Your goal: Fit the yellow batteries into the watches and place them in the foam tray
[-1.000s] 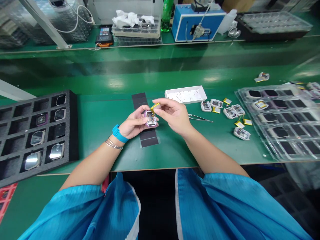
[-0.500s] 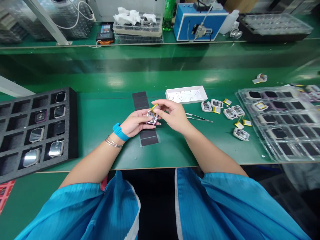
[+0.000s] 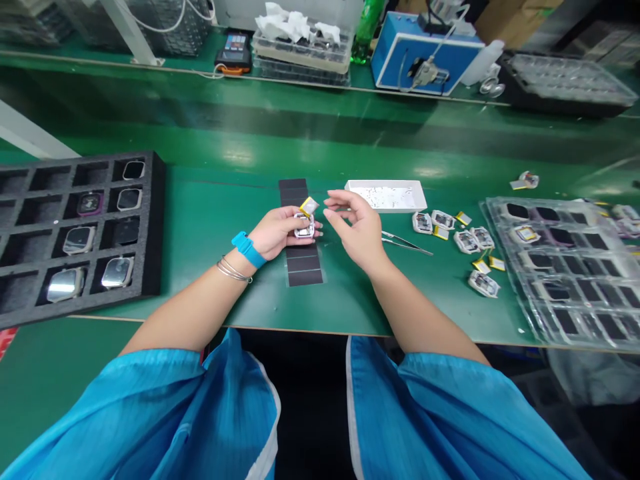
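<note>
The left hand [image 3: 274, 235] lay over the middle of the green surface [image 3: 210, 233], its fingers [image 3: 289, 215] closed around a small watch case [image 3: 304, 228], thumb on the upper edge and the other fingertips curled under it. The case sat open side up, and a yellow battery [image 3: 309, 205] stood tilted out of it at its 12 o'clock. The case hung just above a black strip [image 3: 301, 267] that lay flat on the surface. At 3 o'clock of the case, just beside it but apart, the right hand [image 3: 357, 232] hovered with its fingers [image 3: 341, 200] spread loosely and nothing between them. Tweezers [image 3: 406, 243] lay on the surface at 3 o'clock of the right hand, and a white tray [image 3: 387, 195] sat at its 1 o'clock. Further toward 3 o'clock lay a scatter of loose watch modules [image 3: 467, 239] and a clear blister tray [image 3: 565, 280]. Well apart at 9 o'clock of the left hand sat a black foam tray [image 3: 155, 227] with watch faces in some compartments.
</note>
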The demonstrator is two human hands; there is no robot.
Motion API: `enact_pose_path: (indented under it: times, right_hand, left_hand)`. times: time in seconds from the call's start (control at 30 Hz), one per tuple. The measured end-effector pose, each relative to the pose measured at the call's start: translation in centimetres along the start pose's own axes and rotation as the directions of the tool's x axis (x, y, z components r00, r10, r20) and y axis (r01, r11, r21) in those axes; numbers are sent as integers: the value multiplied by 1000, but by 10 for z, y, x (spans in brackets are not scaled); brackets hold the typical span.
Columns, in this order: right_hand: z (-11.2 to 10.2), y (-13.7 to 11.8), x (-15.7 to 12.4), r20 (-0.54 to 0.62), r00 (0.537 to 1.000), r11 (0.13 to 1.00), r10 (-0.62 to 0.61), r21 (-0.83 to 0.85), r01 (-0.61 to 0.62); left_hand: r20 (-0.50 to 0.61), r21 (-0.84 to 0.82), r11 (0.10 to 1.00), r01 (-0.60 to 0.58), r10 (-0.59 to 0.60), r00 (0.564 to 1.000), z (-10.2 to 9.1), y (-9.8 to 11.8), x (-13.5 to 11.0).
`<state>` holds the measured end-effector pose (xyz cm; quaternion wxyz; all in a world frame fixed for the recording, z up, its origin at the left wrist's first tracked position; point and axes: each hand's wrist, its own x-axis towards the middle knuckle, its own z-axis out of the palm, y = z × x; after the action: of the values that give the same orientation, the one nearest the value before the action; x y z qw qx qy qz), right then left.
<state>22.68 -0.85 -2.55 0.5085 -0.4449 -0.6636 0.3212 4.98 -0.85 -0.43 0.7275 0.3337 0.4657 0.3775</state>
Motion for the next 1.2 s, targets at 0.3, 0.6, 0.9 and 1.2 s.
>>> enact_pose_path:
  times: [0.3,0.6,0.9,1.2]
  right_hand:
    - [28,8,-8,308,951,927,11,-359,105]
    - [33,13,-8,315,949,849,30,-508,142]
    - [34,15,-3,297,952,862,71,-498,91]
    - [39,20,-2,281,955,856,94,-513,67]
  left_hand:
    - [-74,1,1000,-9,9,997,-38,20,11]
    - [-24,55,998,27,-25,999,-38,14,12]
    - [-50,65,997,35,-32,998,-34,17,10]
    - [-64,69,997,47,-42,997,-35,16,11]
